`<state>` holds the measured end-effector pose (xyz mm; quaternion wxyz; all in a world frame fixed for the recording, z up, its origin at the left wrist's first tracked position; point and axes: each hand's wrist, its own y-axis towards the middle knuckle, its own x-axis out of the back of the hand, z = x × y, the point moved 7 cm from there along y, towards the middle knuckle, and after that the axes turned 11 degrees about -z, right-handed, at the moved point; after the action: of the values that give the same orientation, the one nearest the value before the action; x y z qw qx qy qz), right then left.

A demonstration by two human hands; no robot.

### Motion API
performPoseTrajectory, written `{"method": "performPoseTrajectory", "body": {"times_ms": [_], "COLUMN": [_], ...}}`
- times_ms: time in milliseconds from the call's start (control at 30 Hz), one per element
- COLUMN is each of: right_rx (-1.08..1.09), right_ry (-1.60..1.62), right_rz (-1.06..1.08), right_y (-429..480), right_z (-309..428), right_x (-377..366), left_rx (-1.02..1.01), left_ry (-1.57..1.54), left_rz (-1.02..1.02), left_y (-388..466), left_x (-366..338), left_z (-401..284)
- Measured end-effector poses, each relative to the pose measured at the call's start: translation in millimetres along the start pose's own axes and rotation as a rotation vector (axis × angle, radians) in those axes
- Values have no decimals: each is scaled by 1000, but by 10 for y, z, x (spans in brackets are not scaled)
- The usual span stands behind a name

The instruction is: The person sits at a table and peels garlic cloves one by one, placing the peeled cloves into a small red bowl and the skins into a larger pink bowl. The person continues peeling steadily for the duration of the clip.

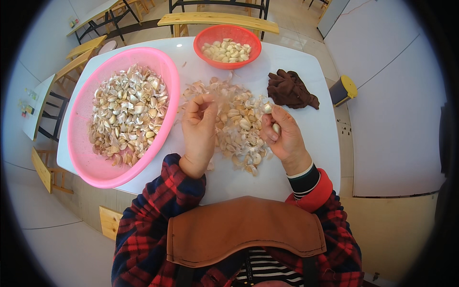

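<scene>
My right hand is closed around garlic. One pale peeled clove is pinched at the thumb and forefinger, and a second clove shows among the curled fingers. Across from it, my left hand is raised with thumb and fingers drawn together; whether a bit of skin is between the tips is unclear. A blurred wisp of papery skin is beside those fingertips. Between and beneath both hands, a loose heap of unpeeled cloves and skins lies on the white table.
A large pink plastic colander of unpeeled garlic stands at left. A red plastic basket at the far edge holds peeled cloves. Crumpled brown cloth lies at right. Beyond are a wooden bench and, on the floor, a yellow-lidded bin.
</scene>
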<state>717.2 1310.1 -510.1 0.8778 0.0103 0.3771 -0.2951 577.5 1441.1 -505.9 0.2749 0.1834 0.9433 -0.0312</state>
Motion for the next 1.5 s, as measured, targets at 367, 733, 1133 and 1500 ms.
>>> {"method": "performPoseTrajectory", "body": {"times_ms": [367, 733, 1133, 1500], "right_rx": [-73, -103, 17, 508], "right_ry": [-145, -141, 103, -1036], "right_rz": [29, 55, 16, -210], "right_y": [-38, -63, 31, 226], "right_z": [-142, -159, 272, 481], "right_x": [-20, -45, 42, 367], "left_rx": [-613, -551, 69, 135], "left_ry": [566, 599, 85, 117], "left_rz": [393, 357, 75, 113], "left_y": [-307, -272, 10, -30], "left_x": [-425, -363, -15, -50], "left_z": [-254, -218, 122, 165]}}
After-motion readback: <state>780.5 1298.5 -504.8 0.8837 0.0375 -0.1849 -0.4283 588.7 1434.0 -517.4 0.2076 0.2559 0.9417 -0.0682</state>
